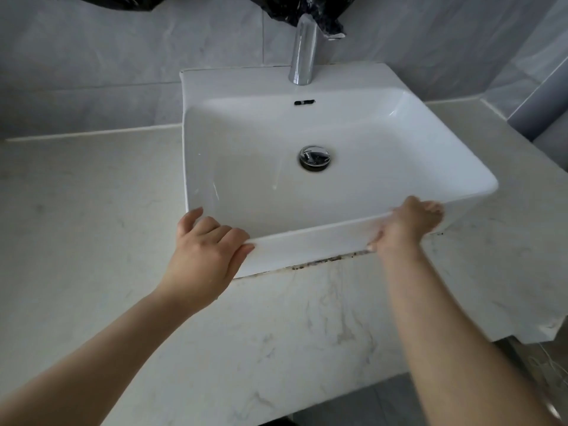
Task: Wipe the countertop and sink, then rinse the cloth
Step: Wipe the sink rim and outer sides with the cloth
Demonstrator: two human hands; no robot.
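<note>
Marble tabletop (pixel 92 241) carrying white sink (pixel 307 241); I'm gripping front rim near corners, left hand (pixel 203 250) and right hand (pixel 405 226) curling over. Glazed ceramic looking slick, rigid. No cloth showing.

The table (pixel 92 241) in front of me is pale stone with faint grey veins. A low raised lip (pixel 92 134) runs along its back edge. A white rectangular sink (pixel 307 252) sits directly on it, base touching the surface. Dark specks (pixel 322 261) line the seam under the sink's front wall. At my right, the table's front corner ends in a ragged edge (pixel 550 332).
</note>
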